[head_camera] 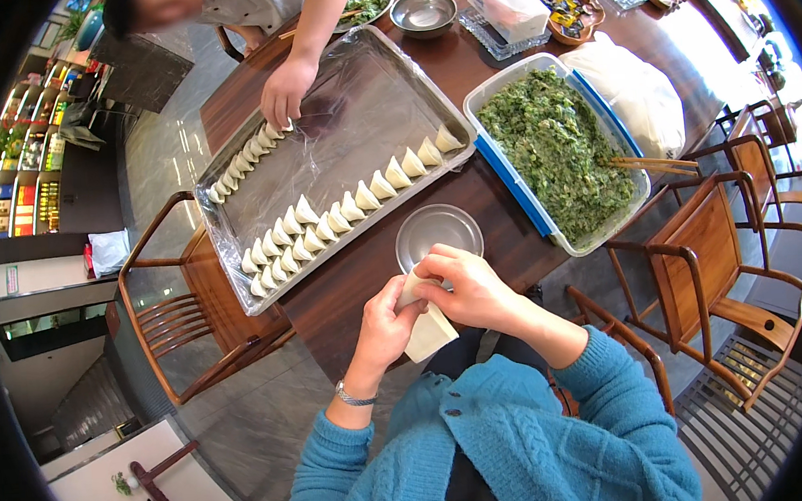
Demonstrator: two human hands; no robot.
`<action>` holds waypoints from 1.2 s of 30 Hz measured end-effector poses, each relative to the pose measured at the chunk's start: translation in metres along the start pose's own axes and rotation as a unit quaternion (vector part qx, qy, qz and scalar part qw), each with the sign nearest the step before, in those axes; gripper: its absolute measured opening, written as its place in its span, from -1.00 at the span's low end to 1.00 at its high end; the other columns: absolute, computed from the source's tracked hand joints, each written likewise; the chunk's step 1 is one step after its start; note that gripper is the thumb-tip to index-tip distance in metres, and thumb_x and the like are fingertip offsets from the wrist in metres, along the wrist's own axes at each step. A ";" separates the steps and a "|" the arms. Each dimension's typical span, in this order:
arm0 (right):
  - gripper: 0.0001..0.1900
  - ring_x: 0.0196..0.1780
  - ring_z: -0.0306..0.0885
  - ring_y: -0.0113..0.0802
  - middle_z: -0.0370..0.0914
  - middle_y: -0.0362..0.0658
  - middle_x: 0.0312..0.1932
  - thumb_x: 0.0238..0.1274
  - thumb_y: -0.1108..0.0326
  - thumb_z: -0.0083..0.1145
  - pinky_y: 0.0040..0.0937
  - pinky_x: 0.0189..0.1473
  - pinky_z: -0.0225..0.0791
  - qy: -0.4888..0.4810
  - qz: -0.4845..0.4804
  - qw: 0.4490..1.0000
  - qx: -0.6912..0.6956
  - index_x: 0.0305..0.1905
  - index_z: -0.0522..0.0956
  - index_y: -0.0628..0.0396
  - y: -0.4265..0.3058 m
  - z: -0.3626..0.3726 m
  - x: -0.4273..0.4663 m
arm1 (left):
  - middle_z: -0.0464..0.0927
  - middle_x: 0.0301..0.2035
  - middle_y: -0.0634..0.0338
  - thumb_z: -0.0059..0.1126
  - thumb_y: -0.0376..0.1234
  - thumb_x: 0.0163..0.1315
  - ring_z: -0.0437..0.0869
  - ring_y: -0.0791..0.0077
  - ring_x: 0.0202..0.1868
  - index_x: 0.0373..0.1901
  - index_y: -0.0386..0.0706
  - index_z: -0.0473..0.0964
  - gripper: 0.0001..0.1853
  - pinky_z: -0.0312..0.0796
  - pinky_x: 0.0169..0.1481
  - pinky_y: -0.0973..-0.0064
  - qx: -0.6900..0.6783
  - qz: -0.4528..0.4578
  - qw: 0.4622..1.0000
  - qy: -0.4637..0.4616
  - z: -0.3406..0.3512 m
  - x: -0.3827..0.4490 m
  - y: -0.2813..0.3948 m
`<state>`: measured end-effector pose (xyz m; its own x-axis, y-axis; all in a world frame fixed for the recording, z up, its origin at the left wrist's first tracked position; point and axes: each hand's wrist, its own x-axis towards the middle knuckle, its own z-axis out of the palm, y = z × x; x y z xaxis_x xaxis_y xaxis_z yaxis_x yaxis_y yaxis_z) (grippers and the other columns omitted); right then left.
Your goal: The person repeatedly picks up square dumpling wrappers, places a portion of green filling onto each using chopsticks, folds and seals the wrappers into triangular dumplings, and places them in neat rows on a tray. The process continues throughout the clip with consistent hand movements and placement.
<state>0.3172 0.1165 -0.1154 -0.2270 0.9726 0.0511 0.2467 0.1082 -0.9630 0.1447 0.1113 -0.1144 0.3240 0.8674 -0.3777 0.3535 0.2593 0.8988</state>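
My left hand (383, 322) holds a stack of pale dough wrappers (431, 337), which hangs below the fingers. Both thumbs and fingertips meet on one folded wrapper (410, 292), pinched by my right hand (476, 288); any filling inside is hidden. Just beyond my hands a round metal plate (439, 231) rests on the wooden table (350, 322). To the left, a film-lined metal tray (365, 115) carries rows of folded wontons (367, 196). On the right stands a plastic tub (469, 102) of chopped green filling (554, 158), with chopsticks (654, 164) stuck in it.
Across the tray, a co-worker's hand (290, 92) touches the far row of wontons. A metal bowl (423, 11), a tissue pack (508, 6), a wooden snack dish (569, 9) and a white bag (629, 95) sit farther back. Wooden chairs (698, 267) flank the table.
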 end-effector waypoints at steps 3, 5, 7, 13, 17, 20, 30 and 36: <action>-0.89 -0.27 0.45 -0.08 0.41 -0.08 -0.45 -0.03 0.41 0.21 -0.18 -0.21 0.32 0.015 -0.088 0.992 -0.085 -0.41 0.48 0.14 0.005 -0.001 -0.001 | 0.58 -0.33 0.23 0.11 -0.52 0.22 0.58 0.59 -0.31 -0.11 -0.29 0.47 -0.80 0.45 -0.19 0.60 -0.099 -0.056 0.991 -0.063 -0.002 0.001 0.003; -0.87 -0.27 0.43 -0.08 0.40 -0.09 -0.43 -0.06 0.42 0.23 -0.18 -0.20 0.31 0.028 -0.123 0.986 -0.110 -0.40 0.48 0.13 0.008 -0.001 -0.004 | 0.57 -0.36 0.23 0.11 -0.51 0.23 0.58 0.58 -0.35 -0.13 -0.29 0.47 -0.82 0.44 -0.22 0.60 -0.163 -0.091 0.973 -0.139 -0.006 0.004 0.007; -0.86 -0.25 0.42 -0.08 0.40 -0.10 -0.41 -0.07 0.42 0.23 -0.18 -0.18 0.30 0.045 -0.129 0.985 -0.102 -0.40 0.47 0.13 0.010 0.000 -0.007 | 0.57 -0.38 0.23 0.10 -0.49 0.23 0.58 0.57 -0.38 -0.14 -0.28 0.47 -0.83 0.44 -0.25 0.60 -0.185 -0.119 0.958 -0.186 -0.012 0.006 0.012; -0.84 -0.20 0.44 -0.05 0.41 -0.10 -0.35 0.00 0.46 0.22 -0.24 -0.11 0.33 0.054 -0.065 0.996 0.009 -0.33 0.44 0.17 0.015 -0.004 -0.012 | 0.58 -0.40 0.22 0.11 -0.45 0.25 0.59 0.57 -0.43 -0.13 -0.28 0.47 -0.82 0.45 -0.29 0.60 -0.151 -0.173 0.942 -0.245 -0.017 0.012 0.024; -0.84 -0.20 0.50 -0.20 0.50 -0.11 -0.35 0.12 0.44 0.19 -0.35 -0.09 0.36 0.012 0.026 0.995 0.093 -0.27 0.42 0.19 0.026 -0.008 -0.019 | 0.60 -0.37 0.18 0.11 -0.42 0.26 0.62 0.57 -0.42 -0.11 -0.31 0.47 -0.79 0.46 -0.31 0.63 -0.117 -0.169 0.946 -0.249 -0.013 0.018 0.034; -0.87 -0.14 0.53 -0.31 0.58 -0.08 -0.21 0.25 0.40 0.11 -0.41 -0.03 0.35 0.047 0.123 0.952 0.276 -0.26 0.38 0.15 0.039 -0.006 -0.029 | 0.62 -0.34 0.14 0.10 -0.38 0.28 0.64 0.56 -0.41 -0.07 -0.34 0.46 -0.74 0.46 -0.31 0.65 -0.098 -0.163 0.953 -0.236 -0.012 0.019 0.040; -0.90 -0.05 0.59 -0.26 0.57 -0.11 -0.10 0.38 0.32 -0.01 -0.17 0.01 0.50 0.192 0.169 0.717 0.648 -0.27 0.42 0.05 0.087 -0.013 -0.058 | 0.52 -0.35 0.05 0.06 -0.44 0.12 0.57 0.16 -0.27 -0.14 -0.18 0.57 -0.74 0.41 -0.23 0.32 0.422 0.206 0.882 0.028 0.026 0.062 -0.031; -0.90 -0.02 0.57 -0.26 0.57 -0.10 -0.11 0.39 0.33 -0.03 -0.16 0.04 0.47 0.220 0.169 0.706 0.652 -0.27 0.41 0.05 0.087 -0.016 -0.062 | 0.42 -0.33 0.05 0.05 -0.55 -0.11 0.45 0.11 -0.15 -0.32 -0.14 0.60 -0.72 0.32 -0.08 0.25 0.520 0.174 0.835 -0.040 0.039 0.072 -0.030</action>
<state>0.3677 0.0691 -0.1980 0.0227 0.8983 -0.4389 -0.9249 -0.1478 -0.3504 0.1920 0.1495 -0.1777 0.6086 0.7716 -0.1850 0.7836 -0.5478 0.2930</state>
